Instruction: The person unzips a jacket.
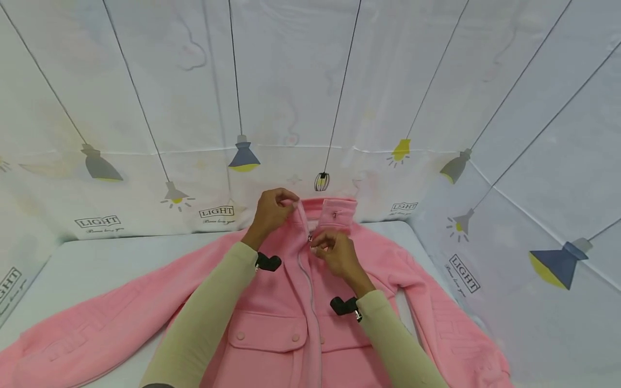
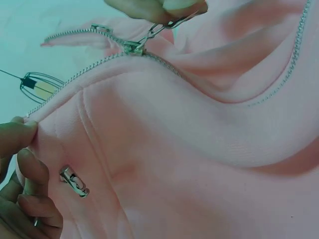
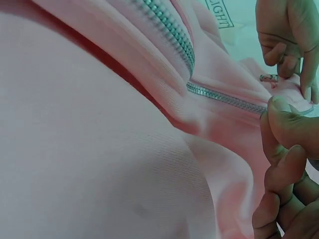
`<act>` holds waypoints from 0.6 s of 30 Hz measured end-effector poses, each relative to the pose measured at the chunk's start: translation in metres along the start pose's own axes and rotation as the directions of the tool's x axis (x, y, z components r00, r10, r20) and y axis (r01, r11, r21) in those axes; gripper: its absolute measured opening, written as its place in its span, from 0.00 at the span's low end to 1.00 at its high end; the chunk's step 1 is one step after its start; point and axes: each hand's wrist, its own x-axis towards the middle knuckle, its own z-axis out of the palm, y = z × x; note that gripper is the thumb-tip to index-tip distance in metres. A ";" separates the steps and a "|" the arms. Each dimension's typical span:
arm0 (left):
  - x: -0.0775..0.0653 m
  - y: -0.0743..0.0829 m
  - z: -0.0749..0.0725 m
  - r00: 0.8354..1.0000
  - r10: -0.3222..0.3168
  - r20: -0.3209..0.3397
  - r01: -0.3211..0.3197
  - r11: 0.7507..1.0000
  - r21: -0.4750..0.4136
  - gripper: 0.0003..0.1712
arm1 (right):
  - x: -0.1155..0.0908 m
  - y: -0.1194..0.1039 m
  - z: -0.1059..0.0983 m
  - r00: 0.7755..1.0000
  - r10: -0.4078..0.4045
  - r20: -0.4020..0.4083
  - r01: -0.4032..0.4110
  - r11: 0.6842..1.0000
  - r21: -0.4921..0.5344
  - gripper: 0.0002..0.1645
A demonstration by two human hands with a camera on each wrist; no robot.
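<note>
A pink jacket (image 1: 264, 302) lies front up, its collar at the far end. My left hand (image 1: 271, 211) pinches the top corner of the left collar edge between thumb and fingers. Lower down at the neck, my right hand (image 1: 338, 253) pinches the metal pull of the zipper slider (image 2: 133, 48). In the left wrist view the pull tab (image 2: 167, 25) stretches from the slider to the right fingertips. Below the slider the zipper teeth (image 3: 227, 99) are joined; above it the collar edges stand apart. A metal eyelet fitting (image 2: 75, 181) sits on the collar near the left fingers.
The jacket lies on a white-covered table (image 1: 111, 261). Its sleeves (image 1: 97, 323) spread out to both sides. A buttoned flap pocket (image 1: 267, 330) is on the front. White sheeting (image 1: 291, 81) printed with lamps hangs behind and at the sides.
</note>
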 end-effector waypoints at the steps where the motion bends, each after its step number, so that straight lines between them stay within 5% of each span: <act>1: 0.000 0.000 0.000 1.000 -0.005 0.000 0.005 1.000 -0.004 0.06 | -0.001 0.000 0.000 1.000 0.001 0.003 -0.001 1.000 0.003 0.02; 18: 0.001 0.001 -0.006 0.998 -0.016 -0.053 0.013 0.998 -0.059 0.05 | -0.015 -0.008 -0.001 0.999 0.011 0.031 -0.012 0.999 0.049 0.03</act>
